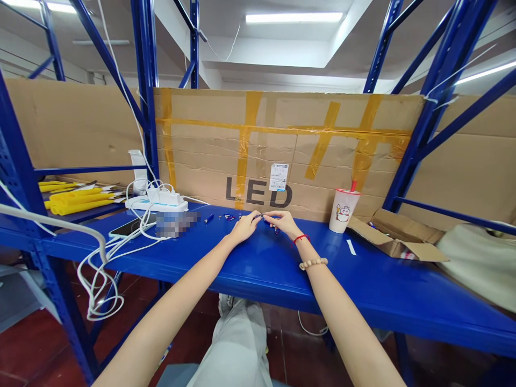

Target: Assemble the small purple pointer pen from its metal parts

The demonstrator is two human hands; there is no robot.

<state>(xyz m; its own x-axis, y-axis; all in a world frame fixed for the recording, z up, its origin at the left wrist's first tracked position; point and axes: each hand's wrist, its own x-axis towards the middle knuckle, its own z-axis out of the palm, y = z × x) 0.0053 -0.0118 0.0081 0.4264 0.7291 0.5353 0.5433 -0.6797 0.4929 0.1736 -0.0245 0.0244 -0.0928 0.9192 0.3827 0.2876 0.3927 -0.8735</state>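
Both my hands meet over the blue shelf top (262,263), close to the cardboard wall marked LED (258,156). My left hand (245,226) pinches a tiny dark part at its fingertips. My right hand (284,222) pinches the same small piece from the other side; what it is exactly is too small to make out. A few similar small parts (229,217) lie on the shelf just left of my left hand. My right wrist wears a red string and a bead bracelet.
A white power strip (157,202) with plugs and loose white cables sits at left, beside a phone (127,228). A paper cup (344,210) with a red straw stands right of my hands, then an open cardboard box (397,239). Yellow items (76,199) lie far left.
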